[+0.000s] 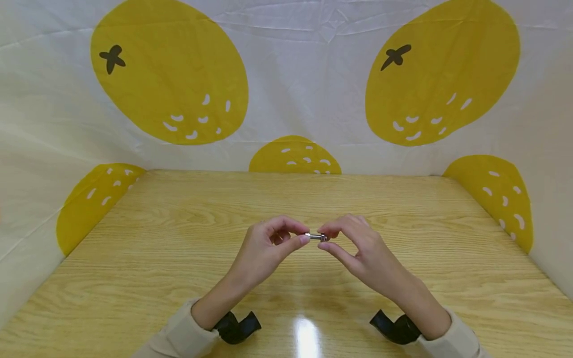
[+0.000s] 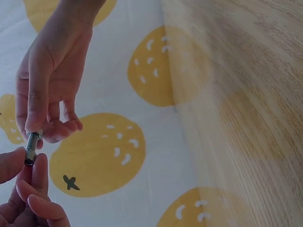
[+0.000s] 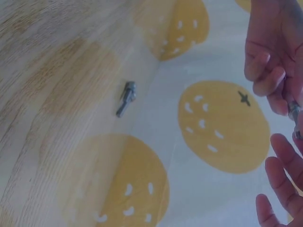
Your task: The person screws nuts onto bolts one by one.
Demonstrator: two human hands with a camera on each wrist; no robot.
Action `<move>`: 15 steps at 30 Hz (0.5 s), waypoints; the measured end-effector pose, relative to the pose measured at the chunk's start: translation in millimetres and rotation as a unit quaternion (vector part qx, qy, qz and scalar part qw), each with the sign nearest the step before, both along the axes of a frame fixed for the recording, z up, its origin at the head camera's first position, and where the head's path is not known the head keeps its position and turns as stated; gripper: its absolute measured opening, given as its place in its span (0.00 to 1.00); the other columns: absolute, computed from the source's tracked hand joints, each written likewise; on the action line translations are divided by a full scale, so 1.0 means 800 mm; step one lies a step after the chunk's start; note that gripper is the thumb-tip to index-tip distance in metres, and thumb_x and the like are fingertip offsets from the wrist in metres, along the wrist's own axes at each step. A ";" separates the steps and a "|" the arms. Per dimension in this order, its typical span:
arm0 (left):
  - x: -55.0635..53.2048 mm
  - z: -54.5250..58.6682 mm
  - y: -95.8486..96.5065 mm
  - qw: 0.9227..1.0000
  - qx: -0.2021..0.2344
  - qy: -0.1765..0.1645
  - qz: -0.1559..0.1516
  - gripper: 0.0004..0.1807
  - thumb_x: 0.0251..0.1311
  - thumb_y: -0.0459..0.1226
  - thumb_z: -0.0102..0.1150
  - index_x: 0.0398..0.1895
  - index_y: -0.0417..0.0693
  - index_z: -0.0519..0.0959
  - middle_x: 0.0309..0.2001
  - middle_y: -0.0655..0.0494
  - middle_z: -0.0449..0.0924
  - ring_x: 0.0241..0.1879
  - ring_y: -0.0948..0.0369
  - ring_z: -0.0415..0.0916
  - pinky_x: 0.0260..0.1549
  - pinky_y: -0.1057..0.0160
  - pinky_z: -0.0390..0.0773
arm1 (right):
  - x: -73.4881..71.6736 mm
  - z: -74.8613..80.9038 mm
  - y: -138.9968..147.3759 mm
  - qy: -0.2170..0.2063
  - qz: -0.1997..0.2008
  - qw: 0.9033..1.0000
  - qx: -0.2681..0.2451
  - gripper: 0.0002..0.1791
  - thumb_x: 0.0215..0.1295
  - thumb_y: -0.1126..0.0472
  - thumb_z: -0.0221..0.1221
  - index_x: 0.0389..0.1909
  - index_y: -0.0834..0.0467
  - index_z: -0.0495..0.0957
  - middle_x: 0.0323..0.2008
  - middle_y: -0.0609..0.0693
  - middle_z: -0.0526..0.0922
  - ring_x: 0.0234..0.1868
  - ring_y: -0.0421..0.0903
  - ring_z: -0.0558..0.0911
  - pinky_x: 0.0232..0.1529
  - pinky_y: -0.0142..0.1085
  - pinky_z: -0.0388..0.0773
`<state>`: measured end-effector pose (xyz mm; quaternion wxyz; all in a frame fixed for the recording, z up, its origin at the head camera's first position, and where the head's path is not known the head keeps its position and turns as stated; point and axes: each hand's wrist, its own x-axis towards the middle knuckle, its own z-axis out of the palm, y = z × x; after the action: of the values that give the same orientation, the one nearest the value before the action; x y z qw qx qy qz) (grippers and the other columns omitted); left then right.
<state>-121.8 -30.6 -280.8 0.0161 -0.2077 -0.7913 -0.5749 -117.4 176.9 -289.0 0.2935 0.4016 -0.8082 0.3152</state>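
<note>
A short metal bolt (image 1: 316,236) with a threaded shank is held level above the table, between both hands. My left hand (image 1: 268,243) pinches its left end with thumb and index finger, the other fingers folded in. My right hand (image 1: 362,248) has thumb and index finger on either side of the wider, nut-like right end. In the left wrist view the threads of the bolt (image 2: 32,142) show between the fingertips. The right wrist view cuts off part of the right hand (image 3: 286,177); the bolt (image 3: 294,112) is at its edge there.
A wood-grain table (image 1: 179,209) lies under the hands, with white cloth (image 1: 304,89) printed with yellow fruit behind and at both sides. Black straps (image 1: 235,328) sit at the wrists. A small grey metal piece (image 3: 127,98) shows against the wood in the right wrist view.
</note>
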 end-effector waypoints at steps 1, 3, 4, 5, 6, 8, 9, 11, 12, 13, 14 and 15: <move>0.000 0.000 0.000 1.000 0.000 0.000 -0.001 0.04 0.56 0.40 0.63 0.35 0.56 0.82 0.28 0.61 0.79 0.22 0.59 0.68 0.20 0.70 0.66 | 0.000 0.000 0.000 -0.002 -0.002 1.000 0.000 0.12 0.56 0.64 0.64 0.42 0.55 0.78 0.36 0.42 0.80 0.40 0.41 0.75 0.45 0.33 0.68; 0.000 0.000 0.000 1.000 0.001 0.000 -0.002 0.04 0.56 0.40 0.63 0.35 0.56 0.82 0.28 0.60 0.79 0.22 0.59 0.67 0.20 0.70 0.67 | 0.000 0.000 0.000 -0.006 -0.008 1.000 0.001 0.12 0.55 0.65 0.64 0.41 0.55 0.78 0.36 0.42 0.80 0.41 0.40 0.75 0.45 0.33 0.68; 0.000 0.000 0.000 1.000 0.001 0.000 -0.003 0.04 0.56 0.40 0.63 0.35 0.56 0.82 0.29 0.60 0.79 0.21 0.60 0.67 0.20 0.70 0.67 | 0.000 -0.001 -0.001 -0.010 -0.012 1.000 0.001 0.11 0.56 0.64 0.64 0.40 0.54 0.78 0.36 0.41 0.80 0.41 0.40 0.75 0.45 0.34 0.68; 0.000 0.000 -0.001 1.000 0.002 0.001 -0.004 0.04 0.56 0.40 0.63 0.36 0.56 0.82 0.29 0.61 0.79 0.21 0.60 0.67 0.20 0.70 0.67 | 0.000 -0.001 -0.001 -0.013 -0.016 1.000 0.000 0.09 0.56 0.63 0.63 0.39 0.54 0.78 0.35 0.41 0.80 0.40 0.40 0.75 0.44 0.34 0.68; 0.000 0.000 -0.001 1.000 0.002 0.001 -0.006 0.05 0.56 0.40 0.63 0.36 0.56 0.82 0.29 0.61 0.79 0.21 0.61 0.67 0.20 0.70 0.67 | 0.001 -0.002 -0.002 -0.016 -0.020 1.000 0.000 0.08 0.57 0.63 0.63 0.38 0.53 0.78 0.35 0.40 0.80 0.40 0.39 0.75 0.44 0.34 0.67; 0.001 0.000 0.000 1.000 0.004 0.004 -0.009 0.05 0.56 0.40 0.63 0.36 0.55 0.82 0.29 0.61 0.80 0.21 0.62 0.67 0.20 0.70 0.68 | 0.000 -0.003 -0.003 -0.020 -0.026 0.999 -0.003 0.03 0.61 0.61 0.60 0.36 0.53 0.78 0.33 0.40 0.79 0.39 0.39 0.75 0.44 0.34 0.66; 0.001 -0.001 0.000 1.000 0.005 0.005 -0.011 0.05 0.56 0.40 0.63 0.36 0.55 0.82 0.29 0.61 0.80 0.21 0.62 0.67 0.20 0.70 0.68 | 0.000 -0.004 -0.003 -0.022 -0.029 0.999 -0.005 0.01 0.62 0.60 0.59 0.34 0.52 0.78 0.33 0.39 0.79 0.38 0.38 0.75 0.44 0.34 0.66; 0.001 -0.001 0.000 1.000 0.008 0.007 -0.015 0.05 0.56 0.40 0.63 0.36 0.55 0.82 0.29 0.60 0.80 0.21 0.63 0.67 0.20 0.70 0.68 | 0.000 -0.005 -0.004 -0.026 -0.034 0.999 -0.007 0.04 0.65 0.58 0.56 0.31 0.52 0.77 0.31 0.39 0.79 0.37 0.38 0.75 0.43 0.33 0.65; 0.001 -0.001 0.000 1.000 0.009 0.008 -0.016 0.05 0.56 0.40 0.63 0.36 0.55 0.82 0.29 0.60 0.80 0.21 0.63 0.67 0.20 0.70 0.68 | 0.000 -0.005 -0.004 -0.031 -0.036 0.999 -0.007 0.06 0.66 0.58 0.55 0.30 0.51 0.77 0.30 0.39 0.79 0.37 0.37 0.75 0.43 0.33 0.65; 0.001 -0.001 0.000 1.000 0.009 0.008 -0.017 0.05 0.56 0.40 0.63 0.36 0.54 0.82 0.29 0.60 0.80 0.21 0.63 0.67 0.21 0.70 0.68 | 0.000 -0.006 -0.004 -0.036 -0.038 0.999 -0.006 0.06 0.66 0.58 0.55 0.30 0.51 0.77 0.30 0.39 0.79 0.37 0.37 0.75 0.43 0.34 0.64; 0.001 -0.001 0.000 1.000 0.009 0.009 -0.017 0.05 0.56 0.40 0.63 0.36 0.54 0.82 0.29 0.60 0.80 0.21 0.63 0.67 0.21 0.70 0.68 | 0.000 -0.006 -0.003 -0.044 -0.042 0.998 -0.003 0.06 0.66 0.57 0.55 0.30 0.51 0.77 0.30 0.38 0.79 0.37 0.37 0.75 0.43 0.34 0.64; 0.001 -0.001 0.000 1.000 0.009 0.008 -0.016 0.05 0.56 0.40 0.63 0.36 0.54 0.82 0.30 0.60 0.80 0.21 0.63 0.67 0.21 0.70 0.68 | 0.001 -0.006 -0.002 -0.052 -0.045 0.998 0.000 0.04 0.65 0.57 0.56 0.31 0.51 0.78 0.31 0.38 0.79 0.37 0.37 0.75 0.43 0.34 0.64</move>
<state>-120.6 -30.3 -281.3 0.0151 -0.2244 -0.7828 -0.5802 -116.5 175.0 -293.7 0.2650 0.3476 -0.8396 0.3225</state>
